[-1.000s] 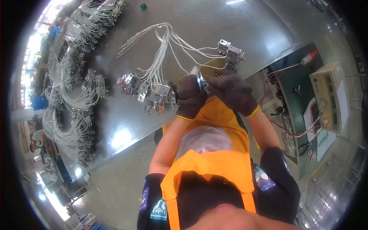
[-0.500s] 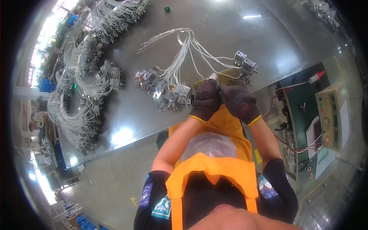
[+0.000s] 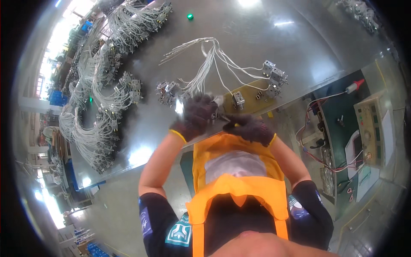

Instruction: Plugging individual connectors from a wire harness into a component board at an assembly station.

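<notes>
White wire harness (image 3: 205,64) with small metal connector blocks fans beyond the fingers; left hand (image 3: 196,115) and right hand (image 3: 250,127), gloved, seemingly pinch one connector (image 3: 219,112) between them.

Bright overhead glare on steel; edges warped.

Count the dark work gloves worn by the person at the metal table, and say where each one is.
2. The left glove is at the table's near edge, over the white wire harness. The right glove is beside it, just off the edge above the orange apron. None seem hidden.
</notes>
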`<state>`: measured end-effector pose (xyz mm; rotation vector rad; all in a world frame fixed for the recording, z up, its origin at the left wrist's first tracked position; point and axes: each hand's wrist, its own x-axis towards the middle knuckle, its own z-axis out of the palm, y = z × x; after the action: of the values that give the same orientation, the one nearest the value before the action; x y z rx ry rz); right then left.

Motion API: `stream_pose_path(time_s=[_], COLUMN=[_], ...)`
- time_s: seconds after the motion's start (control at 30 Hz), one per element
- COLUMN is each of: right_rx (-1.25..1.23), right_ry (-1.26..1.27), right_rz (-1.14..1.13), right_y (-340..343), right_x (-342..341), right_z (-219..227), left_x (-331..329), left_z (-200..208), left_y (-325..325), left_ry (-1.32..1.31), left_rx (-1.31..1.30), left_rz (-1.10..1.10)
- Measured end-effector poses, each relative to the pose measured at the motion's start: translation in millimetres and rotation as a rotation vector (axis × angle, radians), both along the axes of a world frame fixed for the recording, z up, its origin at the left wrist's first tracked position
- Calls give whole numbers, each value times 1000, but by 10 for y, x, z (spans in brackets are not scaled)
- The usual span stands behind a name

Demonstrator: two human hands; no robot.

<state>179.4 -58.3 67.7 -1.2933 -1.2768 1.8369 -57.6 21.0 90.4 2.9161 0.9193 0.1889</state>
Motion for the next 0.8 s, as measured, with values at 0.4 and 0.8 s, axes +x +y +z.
stream_pose_path(time_s=[0.4,0.8], right_rx=[166,390], right_ry=[83,-625], right_rz=[-374,-30], right_y=[191,1068], right_x=[107,-595], right_z=[-366,-494], left_x=[103,180], left_z=[206,153], left_y=[137,-288], left_ry=[-556,-311], left_rx=[-380,343], left_rz=[294,533])
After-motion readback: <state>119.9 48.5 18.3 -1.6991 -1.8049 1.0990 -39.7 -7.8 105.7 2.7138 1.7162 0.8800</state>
